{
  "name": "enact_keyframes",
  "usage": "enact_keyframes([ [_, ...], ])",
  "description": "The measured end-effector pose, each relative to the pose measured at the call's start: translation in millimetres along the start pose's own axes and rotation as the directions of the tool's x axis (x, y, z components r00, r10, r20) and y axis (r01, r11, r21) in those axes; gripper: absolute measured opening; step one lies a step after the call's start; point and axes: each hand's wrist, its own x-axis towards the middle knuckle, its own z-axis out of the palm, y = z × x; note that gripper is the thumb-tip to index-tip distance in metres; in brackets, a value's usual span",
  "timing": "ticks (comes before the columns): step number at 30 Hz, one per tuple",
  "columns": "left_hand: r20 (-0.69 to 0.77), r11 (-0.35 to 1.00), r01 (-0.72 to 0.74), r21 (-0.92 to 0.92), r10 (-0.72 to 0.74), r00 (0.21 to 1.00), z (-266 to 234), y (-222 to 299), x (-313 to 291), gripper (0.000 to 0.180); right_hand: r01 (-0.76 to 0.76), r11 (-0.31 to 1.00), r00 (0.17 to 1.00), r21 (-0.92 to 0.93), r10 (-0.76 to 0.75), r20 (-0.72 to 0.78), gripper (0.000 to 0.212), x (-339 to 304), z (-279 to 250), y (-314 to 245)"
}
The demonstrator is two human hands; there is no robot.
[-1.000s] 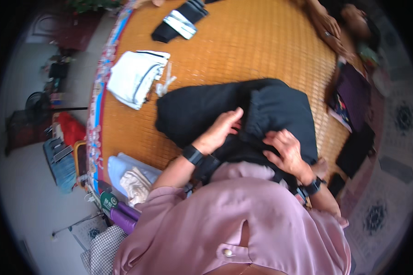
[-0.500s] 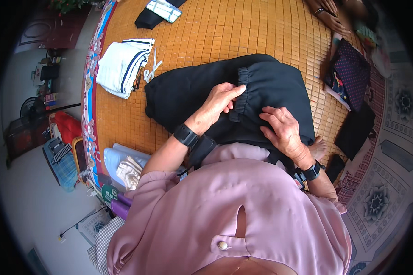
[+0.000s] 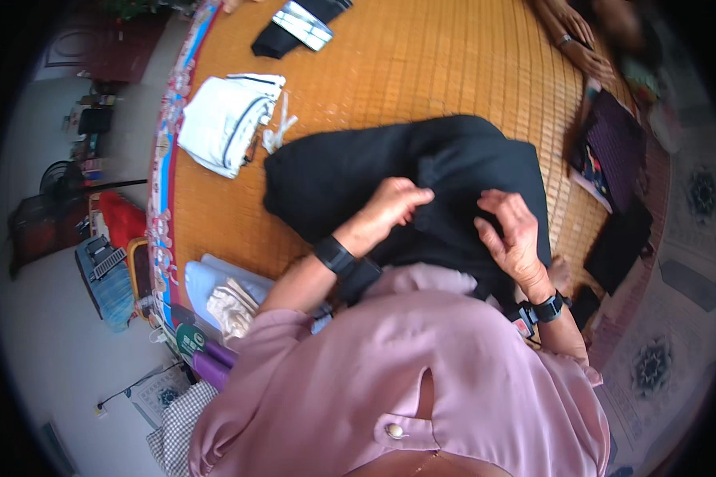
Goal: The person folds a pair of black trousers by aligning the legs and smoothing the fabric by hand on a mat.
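Observation:
A black garment [image 3: 334, 171] with a gathered elastic band [image 3: 428, 171] lies folded in front of me, its near part against my lap. My left hand [image 3: 386, 213] is closed in a pinch of thumb and forefinger at the band's left edge. Over the right part of the cloth, my right hand [image 3: 513, 234] hangs with its fingers loosely bent and apart, holding nothing. Both wrists carry black straps. Because the picture is slightly blurred, the band's folds are hard to make out.
Folded white clothing [image 3: 227, 119] lies left on the woven mat [image 3: 422, 63]. Beyond it is a black folded item [image 3: 274, 40]. Light-blue cloth [image 3: 207, 282] sits near my left elbow. Another person's hands [image 3: 585, 56] are far right, above a dark purple garment [image 3: 612, 147].
The whole view has shifted slightly, so the mat and clothes sit lower and further right. My left hand still pinches at the band; my right hand stays above the cloth with fingers apart.

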Motion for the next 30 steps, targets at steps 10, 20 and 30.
enact_keyframes([
  [10, 0.056, 0.991, 0.038, -0.129, -0.031, 0.998, -10.1, 15.7, -12.6, 0.056, -0.004, 0.994, 1.000, -0.111, 0.007, 0.028, 0.025, 9.8, 4.3, -13.5],
  [20, 0.214, 0.969, 0.001, -0.248, 0.054, 0.975, 14.0, 28.8, -12.2, 0.041, -0.023, 0.995, 1.000, -0.095, 0.024, 0.014, 0.025, 9.2, -5.6, -15.3],
  [30, 0.193, 0.890, -0.108, -0.442, 0.212, 0.958, 54.5, 105.7, 1.4, 0.026, -0.181, 0.773, 0.898, 0.608, -0.122, 0.423, 0.034, 1.2, -25.6, -29.5],
])
